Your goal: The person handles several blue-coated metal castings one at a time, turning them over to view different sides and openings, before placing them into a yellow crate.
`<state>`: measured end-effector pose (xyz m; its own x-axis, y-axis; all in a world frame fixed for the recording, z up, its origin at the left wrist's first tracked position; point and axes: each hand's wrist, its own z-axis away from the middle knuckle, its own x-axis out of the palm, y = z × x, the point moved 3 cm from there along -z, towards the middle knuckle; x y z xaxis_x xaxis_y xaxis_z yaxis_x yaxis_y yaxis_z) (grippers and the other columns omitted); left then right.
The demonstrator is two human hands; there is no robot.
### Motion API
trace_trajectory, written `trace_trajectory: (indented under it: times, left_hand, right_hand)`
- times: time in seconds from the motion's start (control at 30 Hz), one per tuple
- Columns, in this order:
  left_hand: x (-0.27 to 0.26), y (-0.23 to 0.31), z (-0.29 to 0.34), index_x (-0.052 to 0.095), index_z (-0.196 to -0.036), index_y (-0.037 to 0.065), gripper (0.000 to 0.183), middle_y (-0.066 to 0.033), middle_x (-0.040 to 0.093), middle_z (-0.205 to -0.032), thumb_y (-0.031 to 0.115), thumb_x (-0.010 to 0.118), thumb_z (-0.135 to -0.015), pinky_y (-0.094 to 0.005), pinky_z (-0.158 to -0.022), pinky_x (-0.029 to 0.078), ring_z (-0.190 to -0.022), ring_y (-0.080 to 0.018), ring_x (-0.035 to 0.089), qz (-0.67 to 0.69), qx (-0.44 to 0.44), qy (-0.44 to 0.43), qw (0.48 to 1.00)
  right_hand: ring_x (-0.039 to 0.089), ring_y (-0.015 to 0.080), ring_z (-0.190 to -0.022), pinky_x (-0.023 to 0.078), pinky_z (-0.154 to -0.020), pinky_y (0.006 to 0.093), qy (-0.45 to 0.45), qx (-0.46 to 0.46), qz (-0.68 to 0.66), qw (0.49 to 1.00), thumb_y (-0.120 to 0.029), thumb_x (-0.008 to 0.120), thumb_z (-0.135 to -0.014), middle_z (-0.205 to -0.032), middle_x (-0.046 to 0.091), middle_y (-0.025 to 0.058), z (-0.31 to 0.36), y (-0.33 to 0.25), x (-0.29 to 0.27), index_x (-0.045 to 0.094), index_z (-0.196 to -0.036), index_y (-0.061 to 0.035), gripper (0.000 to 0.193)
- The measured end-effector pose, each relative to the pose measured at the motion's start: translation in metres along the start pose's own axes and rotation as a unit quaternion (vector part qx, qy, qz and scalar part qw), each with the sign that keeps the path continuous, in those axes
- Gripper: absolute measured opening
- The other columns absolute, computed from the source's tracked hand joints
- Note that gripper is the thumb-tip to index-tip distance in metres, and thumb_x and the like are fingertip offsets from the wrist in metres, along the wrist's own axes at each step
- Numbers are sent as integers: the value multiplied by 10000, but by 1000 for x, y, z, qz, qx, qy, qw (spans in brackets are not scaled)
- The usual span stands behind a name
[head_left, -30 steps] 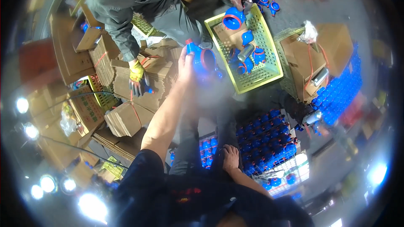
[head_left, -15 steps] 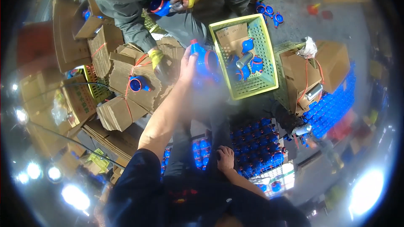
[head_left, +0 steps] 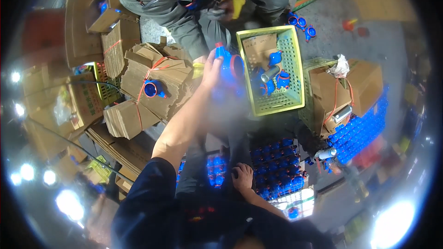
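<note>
Blue pot point(head_left: 225, 62), red at the tip and around its round mouth, hangs in the air ahead of me, just left of the yellow-green crate point(head_left: 301, 71) in my head view. I have it in the left hand point(head_left: 211, 68) – that grip is clamped on its left side, just below the red tip, with the mouth facing right. The right hand point(head_left: 242, 178) rests on the thigh point(head_left: 229, 162), and I can't tell how far its fingers are curled.

The shell looks stiff and glossy, so I'd judge it light for its bulk, a bit slippery, and liable to chip at the rim (haze blurs its underside, so I can't vouch for that part). The narrowing below the tip seems the best place to hold; the wide belly offers less purchase.

Another pot point(head_left: 154, 88) lies on the tied cardboard point(head_left: 134, 78), and a metal cylinder point(head_left: 269, 74) sits among pots in the crate – hard company for a glossy finish.
</note>
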<state>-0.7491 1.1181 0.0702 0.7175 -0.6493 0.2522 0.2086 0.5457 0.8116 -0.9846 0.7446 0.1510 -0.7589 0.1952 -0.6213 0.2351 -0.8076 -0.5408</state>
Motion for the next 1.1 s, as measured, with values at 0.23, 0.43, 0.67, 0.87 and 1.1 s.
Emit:
trace_trajectory:
  times: [0.23, 0.43, 0.67, 0.87, 1.1]
  left_hand:
    - [-7, -18, -16, 422, -1429, 62, 526, -136, 519, -1294, 319, 518, -981, -365, -1026, 392, -1196, -253, 490, -91, 56, -10, 994]
    - [-4, -18, -4, 443, -1408, 41, 507, -96, 537, -1265, 260, 559, -965, -308, -990, 431, -1139, -171, 516, -31, -4, 46, 998]
    - [19, 12, -3, 419, -1421, 44, 535, -122, 553, -1243, 306, 546, -971, -327, -998, 428, -1137, -198, 529, -49, 94, -9, 994]
    - [33, 11, -12, 335, -1470, 19, 625, -145, 553, -1271, 351, 547, -985, -324, -1008, 429, -1150, -206, 538, -15, 105, -62, 992]
    - [-26, 108, 72, 366, -1462, 46, 622, -183, 440, -1450, 230, 635, -931, -397, -1097, 367, -1350, -300, 436, -264, 280, 8, 923]
  right_hand:
    - [522, 293, -1173, 364, -1030, 452, 0, -10, -4, 1000, -184, 722, -744, -1158, 604, 42, 3, 9, 2, 677, -954, -140, 220]
    - [526, 292, -1155, 372, -1016, 451, 10, -26, 11, 1000, -169, 724, -741, -1147, 605, 33, 0, 13, 4, 674, -959, -143, 225]
    - [519, 291, -1174, 359, -1035, 454, -14, -17, 20, 1000, -154, 713, -754, -1168, 606, 27, 4, 9, 13, 680, -975, -153, 224]
    - [507, 290, -1190, 348, -1046, 449, -35, -26, 43, 998, -167, 695, -776, -1202, 599, 20, 5, 11, 13, 684, -995, -158, 219]
    - [506, 289, -1193, 353, -1043, 444, -58, -19, 82, 995, -230, 707, -780, -1190, 604, 17, -1, 9, 23, 688, -988, -166, 218]
